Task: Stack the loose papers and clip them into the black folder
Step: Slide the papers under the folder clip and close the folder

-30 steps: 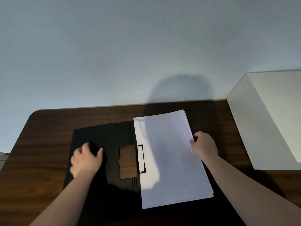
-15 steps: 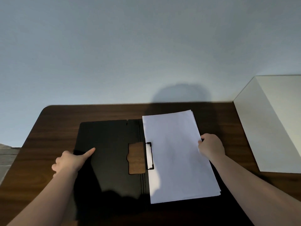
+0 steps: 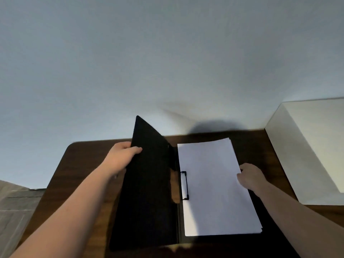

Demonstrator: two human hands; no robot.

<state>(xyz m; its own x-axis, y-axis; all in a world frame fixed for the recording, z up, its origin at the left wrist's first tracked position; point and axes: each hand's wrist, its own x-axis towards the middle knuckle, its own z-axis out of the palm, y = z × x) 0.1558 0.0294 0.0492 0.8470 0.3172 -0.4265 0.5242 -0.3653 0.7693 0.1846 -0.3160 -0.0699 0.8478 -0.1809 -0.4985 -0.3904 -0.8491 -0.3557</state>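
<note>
- We saw one black folder, matte and flat-panelled, lying open on a dark wood-grain desk with a rounded far-left corner.
- Its left cover stood raised at a steep angle from the spine, its far corner pointing up against the pale wall; the right panel lay flat on the desk.
- One stack of white papers rested on that right panel, smooth and rectangular, its sheets slightly fanned at the far-right corner and along the near edge; we could not count the sheets.
- One slim black wire clip, a narrow upright loop, sat over the stack's left edge near the spine.
- A small brown, wood-coloured patch showed just left of the clip; we could not tell what it was.
- The left hand gripped the raised cover's outer edge, thumb on the inner face, fingers hidden behind it.
- The right hand rested curled against the stack's right edge; we could not tell whether it pinched the sheets or only touched them.
- One pale, smooth, box-shaped block stood on the desk's right side, well apart from the folder.
</note>
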